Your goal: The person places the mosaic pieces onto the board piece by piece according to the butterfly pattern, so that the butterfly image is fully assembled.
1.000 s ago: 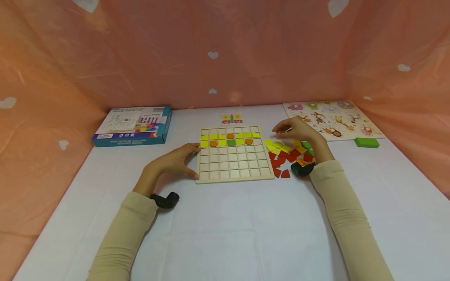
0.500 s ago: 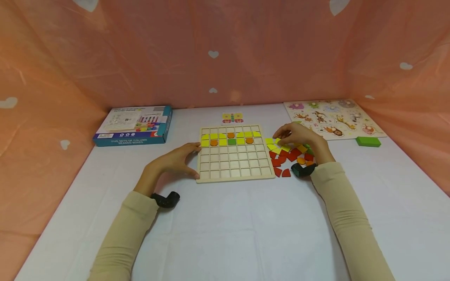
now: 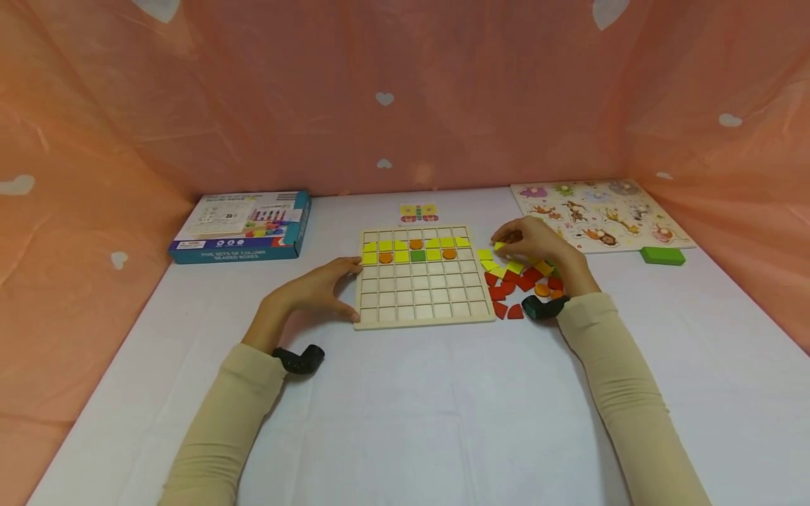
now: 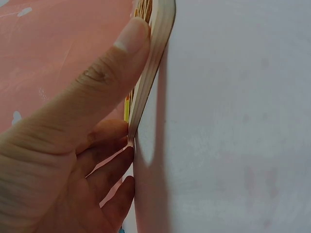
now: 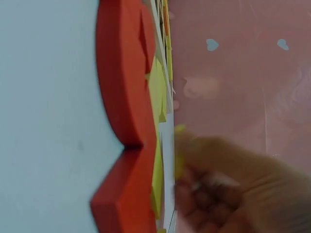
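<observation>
The right hand [image 3: 531,242] is pinching a yellow piece [image 5: 180,153] between thumb and fingers, holding it above the table just right of the wooden grid board [image 3: 420,287]. Below and nearer, loose yellow tiles [image 3: 499,273] are lying beside the board's right edge, with red pieces [image 3: 496,294] spreading on their near side and an orange disc [image 3: 541,289] resting to the right of those. The left hand [image 3: 310,287] is spreading thumb and fingers along the board's left edge — the thumb is touching near the near-left corner, the fingertips farther up that side. The board is lying flat between the hands, its second and third rows from the far side carrying yellow tiles, three orange discs and one green square [image 3: 418,256]. Beyond the board's far edge a small butterfly-patterned card [image 3: 418,213] is lying on the white cloth [image 3: 392,407]. Farther out, a blue-edged box [image 3: 237,228] is sitting far left — an animal puzzle board [image 3: 595,211] is lying far right, a green block [image 3: 662,256] resting at its near edge.
</observation>
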`<state>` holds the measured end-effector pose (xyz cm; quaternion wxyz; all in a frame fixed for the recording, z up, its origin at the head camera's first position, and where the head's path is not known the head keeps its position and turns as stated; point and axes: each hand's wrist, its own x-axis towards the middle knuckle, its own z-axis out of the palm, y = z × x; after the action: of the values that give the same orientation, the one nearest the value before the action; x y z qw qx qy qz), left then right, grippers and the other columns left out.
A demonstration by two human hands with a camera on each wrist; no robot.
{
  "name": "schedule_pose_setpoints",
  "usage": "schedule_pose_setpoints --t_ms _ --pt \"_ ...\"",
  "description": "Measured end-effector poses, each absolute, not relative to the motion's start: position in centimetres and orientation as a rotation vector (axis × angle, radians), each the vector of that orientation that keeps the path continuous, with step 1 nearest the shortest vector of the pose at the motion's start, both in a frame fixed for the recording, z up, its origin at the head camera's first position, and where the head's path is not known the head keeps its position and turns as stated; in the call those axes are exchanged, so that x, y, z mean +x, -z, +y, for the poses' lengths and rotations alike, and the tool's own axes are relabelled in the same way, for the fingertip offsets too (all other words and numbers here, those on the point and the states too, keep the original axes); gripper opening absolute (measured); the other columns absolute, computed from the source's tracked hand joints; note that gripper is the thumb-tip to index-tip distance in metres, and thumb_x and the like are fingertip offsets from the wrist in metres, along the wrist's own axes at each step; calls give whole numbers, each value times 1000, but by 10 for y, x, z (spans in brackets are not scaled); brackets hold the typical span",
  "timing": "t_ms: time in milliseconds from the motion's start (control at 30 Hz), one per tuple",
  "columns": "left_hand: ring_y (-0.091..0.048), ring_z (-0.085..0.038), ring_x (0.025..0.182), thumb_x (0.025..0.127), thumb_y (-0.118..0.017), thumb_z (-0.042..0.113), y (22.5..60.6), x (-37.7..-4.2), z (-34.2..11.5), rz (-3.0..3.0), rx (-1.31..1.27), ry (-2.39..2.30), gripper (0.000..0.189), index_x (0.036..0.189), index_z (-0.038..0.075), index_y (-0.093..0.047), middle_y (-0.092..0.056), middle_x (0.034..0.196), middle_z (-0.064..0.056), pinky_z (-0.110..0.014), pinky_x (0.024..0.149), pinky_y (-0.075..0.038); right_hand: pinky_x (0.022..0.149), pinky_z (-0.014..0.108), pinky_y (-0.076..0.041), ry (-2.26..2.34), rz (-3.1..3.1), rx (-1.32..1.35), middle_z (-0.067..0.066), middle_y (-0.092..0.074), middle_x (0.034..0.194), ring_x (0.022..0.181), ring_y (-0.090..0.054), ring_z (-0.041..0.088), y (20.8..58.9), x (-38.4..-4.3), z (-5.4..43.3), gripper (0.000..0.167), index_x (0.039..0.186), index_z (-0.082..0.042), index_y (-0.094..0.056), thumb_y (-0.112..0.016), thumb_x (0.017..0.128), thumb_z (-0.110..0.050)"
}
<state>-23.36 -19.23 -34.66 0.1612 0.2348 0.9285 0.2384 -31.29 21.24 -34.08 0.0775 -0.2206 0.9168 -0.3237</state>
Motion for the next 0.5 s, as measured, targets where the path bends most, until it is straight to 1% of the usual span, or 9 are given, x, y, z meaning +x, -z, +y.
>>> schedule_pose_setpoints --t_ms 67,133,300,400,500 --pt "-19 -31 140 65 -84 38 346 -234 -193 2653 668 -680 97 141 3 -36 -25 151 -14 -45 114 -17 82 37 -48 1029 2757 -667 13 -66 102 90 -56 25 337 -313 207 24 106 -1 -68 -69 83 -11" --pt "-20 -32 140 65 -84 37 346 -234 -193 2657 677 -674 97 141 2 -36 -25 151 -16 -46 114 -17 83 38 -48 1074 2753 -689 14 -66 104 92 -56 26 332 -313 198 26 107 1 -67 -69 83 -10" --pt "-19 -34 140 66 -84 38 347 -234 -194 2655 692 -662 98 141 0 -35 -25 151 -18 -47 114 -17 92 43 -47 1137 2673 -795 18 -64 108 98 -57 30 324 -313 172 27 108 5 -65 -68 82 -3" --pt "-19 -33 140 66 -84 38 347 -234 -194 2653 692 -665 98 142 1 -34 -25 151 -17 -47 114 -17 93 42 -48 1120 2630 -861 18 -64 108 98 -58 29 326 -314 160 27 107 5 -66 -69 81 -1" --pt "-19 -32 140 66 -84 38 347 -234 -193 2652 693 -669 98 142 1 -34 -25 151 -16 -46 114 -17 91 40 -49 1061 2620 -872 16 -63 108 97 -58 28 331 -313 154 26 106 3 -67 -70 80 -1"
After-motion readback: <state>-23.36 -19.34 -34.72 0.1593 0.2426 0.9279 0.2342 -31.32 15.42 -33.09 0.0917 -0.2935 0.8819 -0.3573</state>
